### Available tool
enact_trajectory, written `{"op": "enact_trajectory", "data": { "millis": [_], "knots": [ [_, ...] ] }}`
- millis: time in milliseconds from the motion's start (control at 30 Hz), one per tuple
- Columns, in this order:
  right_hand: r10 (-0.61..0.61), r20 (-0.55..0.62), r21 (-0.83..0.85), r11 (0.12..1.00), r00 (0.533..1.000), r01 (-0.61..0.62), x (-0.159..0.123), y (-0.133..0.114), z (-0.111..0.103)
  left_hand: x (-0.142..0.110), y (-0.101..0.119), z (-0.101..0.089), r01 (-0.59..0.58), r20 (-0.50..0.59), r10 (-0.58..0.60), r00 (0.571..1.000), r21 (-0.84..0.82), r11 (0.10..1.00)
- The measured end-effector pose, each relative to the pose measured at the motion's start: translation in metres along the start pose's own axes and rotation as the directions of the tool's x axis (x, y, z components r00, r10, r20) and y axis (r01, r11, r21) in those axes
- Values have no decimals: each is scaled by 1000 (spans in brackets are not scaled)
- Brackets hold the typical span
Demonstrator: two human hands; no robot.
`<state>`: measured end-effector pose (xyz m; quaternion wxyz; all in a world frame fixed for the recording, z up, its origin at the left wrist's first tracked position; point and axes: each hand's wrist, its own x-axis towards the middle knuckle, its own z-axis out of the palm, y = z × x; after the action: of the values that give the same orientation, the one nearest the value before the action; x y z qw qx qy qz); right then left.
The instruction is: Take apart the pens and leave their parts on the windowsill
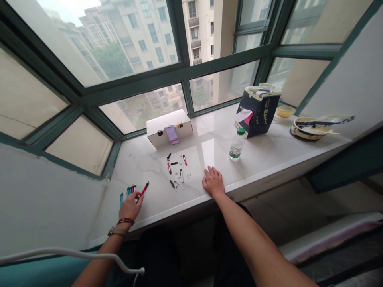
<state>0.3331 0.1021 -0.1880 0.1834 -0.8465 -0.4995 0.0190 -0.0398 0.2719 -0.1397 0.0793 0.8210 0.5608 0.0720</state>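
My left hand (131, 205) is closed around a red pen (145, 188) with a dark tip, held at a slant over the left end of the white ledge. Just beyond that hand several pens (129, 189) lie side by side, and a teal pen (121, 199) lies left of them. My right hand (213, 182) rests flat near the front edge, fingers stretched out, holding nothing. Between the hands are scattered pen parts: red barrels (184, 160), black grips (172, 183), a thin white piece (181, 176) and small bits.
A white box (185, 125) stands against the window. Right of my right hand is a clear bottle with a green cap (240, 131). Farther right are a dark paper bag (260, 113), a small bowl (285, 111) and a food tub (309, 131). A white cable (74, 251) crosses the lower left.
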Motion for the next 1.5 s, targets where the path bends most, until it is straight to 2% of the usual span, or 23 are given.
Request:
{"op": "enact_trajectory", "data": {
  "millis": [100, 200, 367, 467, 533, 700, 933, 1067, 1167, 1300, 1400, 1500],
  "knots": [
    [4, -1, -6, 1000, 1000, -4, 0, 0, 0, 7, -8, -5, 105, 101, -109, 989, 46, 993],
    [3, 11, -10, 1000, 1000, -3, 0, 1, 1, 10, -8, 0, 209, 168, -219, 961, 76, 975],
    [0, 9, -10, 1000, 1000, 0, 0, 1, 1, 10, -10, 15, 225, 164, -246, 955, 135, 965],
    [4, 5, -11, 1000, 1000, -4, 0, 0, 1, 10, -10, 19, 163, 174, -193, 966, 176, 971],
    [4, 0, -10, 1000, 1000, -4, 0, 0, 1, 8, -5, 17, 83, 192, -119, 974, 187, 979],
    [1, -18, -5, 1000, 1000, -1, 0, 1, 1, -3, 19, 8, -126, 186, 97, 978, 153, 980],
    [7, -8, 6, 1000, 1000, -7, 0, 1, 2, -23, 60, 13, -161, 151, 153, 977, 38, 986],
    [5, -11, 10, 1000, 1000, -5, 0, 1, 2, -18, 93, 19, -263, 68, 267, 961, -65, 963],
    [7, -7, 15, 1000, 1000, -7, 0, 1, 2, -12, 122, 32, -364, -63, 358, 932, -188, 912],
    [0, -6, 24, 1000, 1000, 0, 0, 2, 3, -15, 152, 61, -446, -247, 383, 890, -305, 841],
    [-2, -9, 26, 1000, 1000, 2, 1, 3, 5, -24, 163, 83, -488, -282, 415, 865, -280, 827],
    [0, -3, 19, 1000, 1000, 0, 1, 3, 7, -29, 165, 96, -491, -266, 431, 862, -230, 840]
  ]
}}
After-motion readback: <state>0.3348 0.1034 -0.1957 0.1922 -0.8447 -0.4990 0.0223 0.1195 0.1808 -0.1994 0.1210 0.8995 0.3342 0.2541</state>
